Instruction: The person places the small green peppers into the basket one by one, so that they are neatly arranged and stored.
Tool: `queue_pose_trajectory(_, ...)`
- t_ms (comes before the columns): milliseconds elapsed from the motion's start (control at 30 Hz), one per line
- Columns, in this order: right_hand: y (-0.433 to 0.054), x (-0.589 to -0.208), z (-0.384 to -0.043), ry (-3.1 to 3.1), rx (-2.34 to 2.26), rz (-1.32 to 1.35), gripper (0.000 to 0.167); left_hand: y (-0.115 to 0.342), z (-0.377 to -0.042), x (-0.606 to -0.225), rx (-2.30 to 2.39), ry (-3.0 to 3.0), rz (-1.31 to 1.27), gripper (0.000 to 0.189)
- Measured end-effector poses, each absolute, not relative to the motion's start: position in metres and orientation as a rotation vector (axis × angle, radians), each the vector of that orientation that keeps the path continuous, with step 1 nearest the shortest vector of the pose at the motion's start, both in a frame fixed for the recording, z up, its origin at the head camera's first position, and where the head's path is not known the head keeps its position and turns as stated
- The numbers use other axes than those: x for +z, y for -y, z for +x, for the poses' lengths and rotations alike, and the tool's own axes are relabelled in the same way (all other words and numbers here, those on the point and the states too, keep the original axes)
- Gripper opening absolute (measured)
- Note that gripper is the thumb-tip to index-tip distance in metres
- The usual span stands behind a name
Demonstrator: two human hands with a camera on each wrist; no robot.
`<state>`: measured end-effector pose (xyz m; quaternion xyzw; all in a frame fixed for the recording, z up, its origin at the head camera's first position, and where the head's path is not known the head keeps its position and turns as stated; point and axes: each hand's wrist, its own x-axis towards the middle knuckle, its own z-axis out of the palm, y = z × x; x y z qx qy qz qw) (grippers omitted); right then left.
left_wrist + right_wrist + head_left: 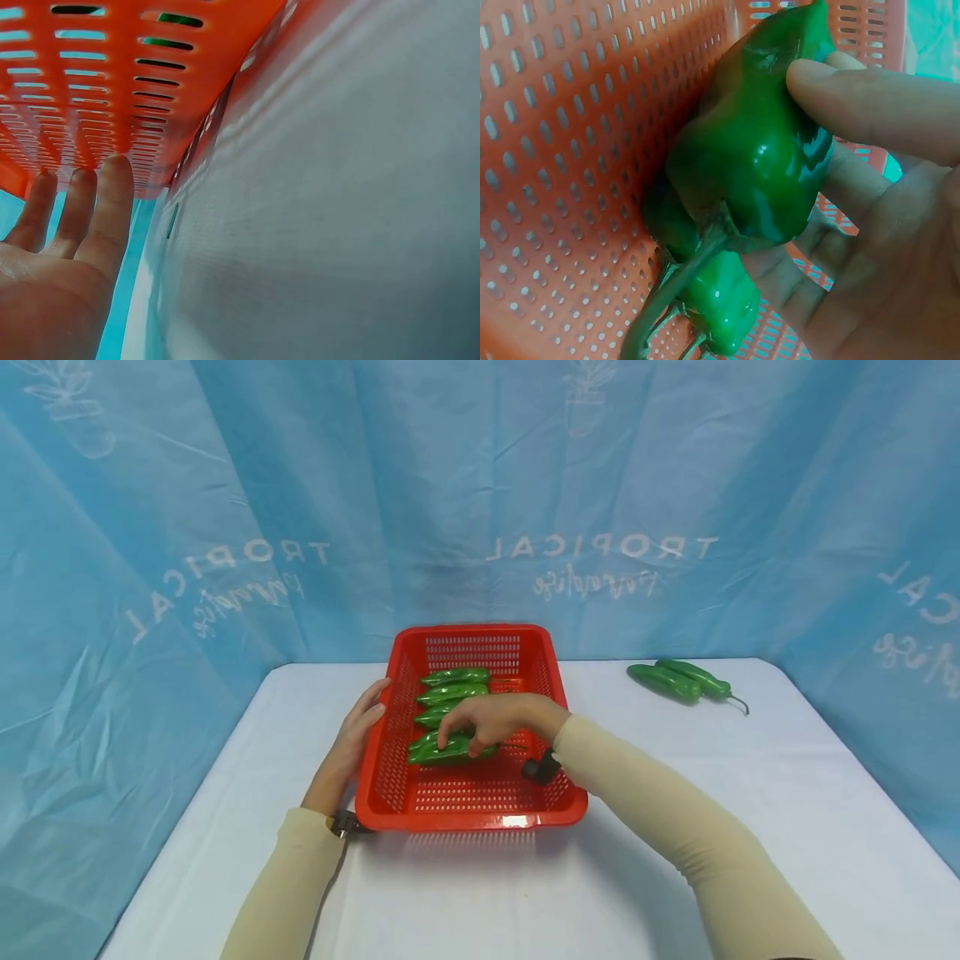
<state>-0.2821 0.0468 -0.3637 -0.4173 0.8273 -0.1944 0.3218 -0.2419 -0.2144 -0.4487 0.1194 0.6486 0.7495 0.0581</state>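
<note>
A red slotted plastic basket (pixel 465 821) stands on the white table with several long green peppers (pixel 454 694) lying in rows inside. My right hand (pixel 491 717) reaches over its right side and grips a glossy green pepper (pixel 754 150) between thumb and fingers, low in the basket's near half. That pepper's curved stem points toward the wrist camera, and other peppers show beneath it. At the left outer wall, my left hand (pixel 352 737) touches the basket with extended fingers; the fingertips (pixel 114 169) meet the slotted side in the left wrist view.
Two more green peppers (pixel 678 681) lie together at the table's back right. Behind the table hangs a blue printed curtain (pixel 450 510), which also runs along both sides. The white tabletop (pixel 750 802) extends around the basket.
</note>
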Motion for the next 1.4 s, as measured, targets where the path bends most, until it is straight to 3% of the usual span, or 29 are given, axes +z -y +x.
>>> queue_pose_trajectory(1400,-0.032,-0.371,-0.274,-2.218,-0.328,-1.099,0.04,0.216,-0.246,-0.45,2.23,-1.999,0.337,0.054)
